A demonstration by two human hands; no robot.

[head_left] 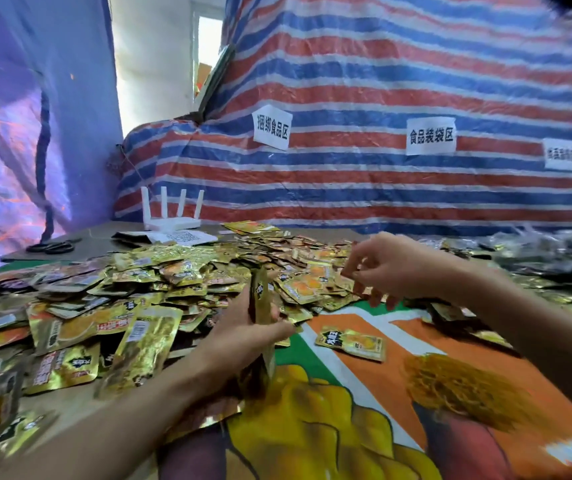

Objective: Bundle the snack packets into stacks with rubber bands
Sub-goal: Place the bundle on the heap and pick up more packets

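Your left hand [243, 337] grips a thin upright stack of gold foil snack packets [260, 303]. It stands on edge on the worktop [450, 334] straight in front of you, with fingers and thumb clamped on its flat faces. Your right hand [395, 268] is out over the big heap of loose gold foil packets [180, 271], fingertips pinching what looks like one small brownish packet [346, 271] by its edge.

These pouches look light, flat and slick, so a stack will likely slide and fan out unless you squeeze it across the flat faces near the middle. The crimped edges probably give little purchase. Tapping the lower edge on the worktop should square it. The blurred yellow-orange tangle of rubber bands [457, 386] lies near your right forearm. A band probably belongs around the stack's middle.
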